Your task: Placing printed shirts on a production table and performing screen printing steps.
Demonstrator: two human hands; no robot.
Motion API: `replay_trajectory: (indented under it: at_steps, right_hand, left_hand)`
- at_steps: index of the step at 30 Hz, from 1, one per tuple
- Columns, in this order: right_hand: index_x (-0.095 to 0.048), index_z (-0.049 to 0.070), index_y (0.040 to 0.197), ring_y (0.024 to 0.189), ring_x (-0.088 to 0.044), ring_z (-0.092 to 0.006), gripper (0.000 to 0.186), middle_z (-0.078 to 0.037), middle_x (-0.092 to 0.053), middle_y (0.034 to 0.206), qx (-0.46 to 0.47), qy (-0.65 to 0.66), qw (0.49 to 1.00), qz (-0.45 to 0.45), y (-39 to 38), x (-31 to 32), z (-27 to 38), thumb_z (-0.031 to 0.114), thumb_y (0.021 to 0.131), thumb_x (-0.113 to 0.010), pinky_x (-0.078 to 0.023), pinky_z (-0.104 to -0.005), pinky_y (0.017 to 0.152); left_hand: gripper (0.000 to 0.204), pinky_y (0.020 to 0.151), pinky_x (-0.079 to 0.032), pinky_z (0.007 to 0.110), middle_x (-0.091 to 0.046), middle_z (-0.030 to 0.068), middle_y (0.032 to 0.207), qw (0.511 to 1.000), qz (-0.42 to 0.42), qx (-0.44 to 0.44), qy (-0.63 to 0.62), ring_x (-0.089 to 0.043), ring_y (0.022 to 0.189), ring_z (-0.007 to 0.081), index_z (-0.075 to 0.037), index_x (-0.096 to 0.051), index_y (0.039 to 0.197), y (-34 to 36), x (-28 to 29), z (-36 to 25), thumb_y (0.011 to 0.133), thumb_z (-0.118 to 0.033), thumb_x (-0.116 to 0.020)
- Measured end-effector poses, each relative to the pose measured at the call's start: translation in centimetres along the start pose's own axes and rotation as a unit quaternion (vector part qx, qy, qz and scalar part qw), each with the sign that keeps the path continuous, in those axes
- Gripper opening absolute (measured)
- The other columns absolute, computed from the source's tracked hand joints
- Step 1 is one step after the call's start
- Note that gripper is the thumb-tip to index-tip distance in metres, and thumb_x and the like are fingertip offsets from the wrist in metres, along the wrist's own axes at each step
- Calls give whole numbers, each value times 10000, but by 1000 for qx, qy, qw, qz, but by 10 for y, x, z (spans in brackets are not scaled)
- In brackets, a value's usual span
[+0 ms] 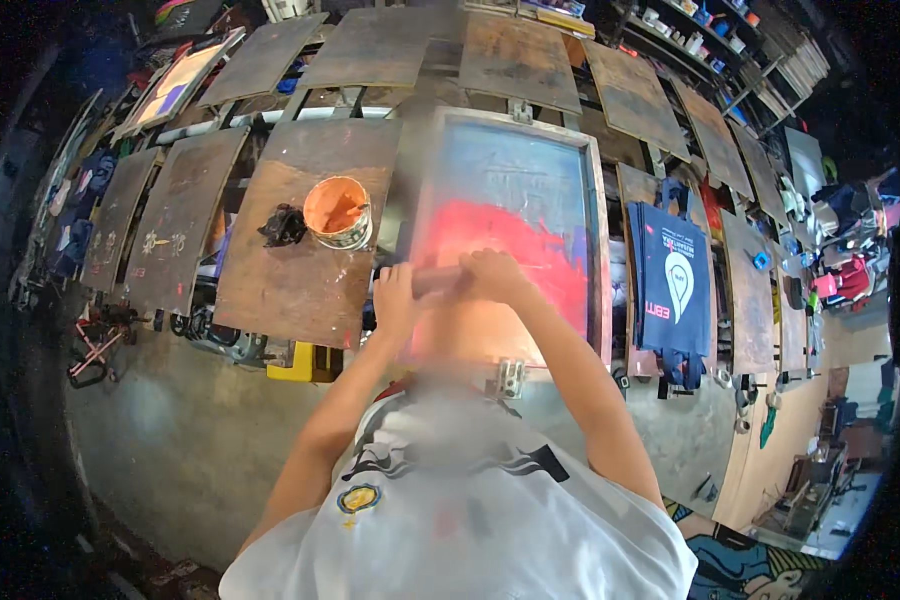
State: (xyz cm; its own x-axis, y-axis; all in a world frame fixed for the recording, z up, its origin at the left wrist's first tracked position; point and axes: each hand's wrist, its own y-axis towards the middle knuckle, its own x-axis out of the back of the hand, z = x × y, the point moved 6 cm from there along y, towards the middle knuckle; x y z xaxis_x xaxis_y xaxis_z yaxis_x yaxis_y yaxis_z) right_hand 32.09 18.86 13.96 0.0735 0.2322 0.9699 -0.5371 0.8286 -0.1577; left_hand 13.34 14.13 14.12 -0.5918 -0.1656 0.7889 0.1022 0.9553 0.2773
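We look down from head height at a screen-printing station. Both of our bare hands grip one squeegee [438, 281], a short bar lying crosswise on one framed printing screen [510, 235]. Our left hand [395, 297] is closed over the bar's left end, fingers wrapped over it. Our right hand [494, 275] is closed over the right end in the same way. The bar is blurred, so we cannot tell its edge against the mesh.

The screen sits straight ahead of us, in the middle of the view. Its mesh is bluish at the far end and carries a wide smear of red-orange ink [500, 250] across the middle, just beyond and beside our hands.

To the left of the screen lies one brown wooden pallet board [290, 270], well stained. On it stands one open can of orange ink [338, 212], and just beside the can, to its left, one dark crumpled rag [283, 225].

To the right of the screen hangs one dark blue tote bag [673, 285] with a white pin-shaped mark printed on it.

More brown boards fan out in a curved row to both sides and beyond the screen; we count roughly ten, though the far ones are small and bent by the lens.

We wear a white shirt [470, 520].
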Motion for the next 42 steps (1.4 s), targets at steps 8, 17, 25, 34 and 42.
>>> replay_trajectory:
  at_steps: [8, 17, 25, 34, 42]
  right_hand:
    - [-637, 138, 1085, 990, -664, -361, 524, -148, -690, 1068, -55, 18, 998, 1, 23, 2, -46, 475, 699, -745, -532, -505, 802]
    - [-669, 171, 1114, 992, -656, -324, 547, -85, -697, 1037, 57, -65, 996, 22, 26, -15, 0, 417, 642, -793, -511, -508, 842]
    - [-666, 159, 1069, 1050, -637, -312, 456, -101, -673, 1113, 68, -15, 998, 8, -1, -13, 2, 395, 689, -755, -486, -518, 880]
    - [-644, 101, 960, 961, -658, -354, 479, -139, -683, 980, 2, 59, 998, -27, 9, 13, -49, 422, 631, -776, -523, -508, 781]
    - [-619, 110, 1060, 1003, -645, -311, 453, -102, -658, 1055, 62, -17, 998, -7, -2, -14, -7, 302, 689, -793, -537, -473, 805]
  left_hand:
    - [592, 825, -450, 503, -601, 134, 993, 999, -8, -15, 52, -566, 994, 359, -39, -536, 1038, 49, -16, -15, 705, -452, -801]
    - [625, 808, -460, 470, -616, 175, 967, 997, -9, 73, -4, -561, 948, 387, -4, -564, 1062, -31, -4, -6, 707, -446, -827]
    - [629, 862, -441, 472, -613, 160, 1012, 996, -56, 67, 14, -540, 1012, 364, -13, -568, 1086, -38, 2, -18, 705, -444, -822]
    - [616, 847, -437, 471, -616, 147, 1022, 998, -32, 34, 37, -548, 993, 361, -39, -576, 1087, 25, -25, -30, 679, -426, -828]
    - [608, 851, -441, 473, -614, 145, 1074, 994, -79, 73, 27, -540, 976, 377, -33, -578, 1096, -34, -15, -28, 666, -369, -847]
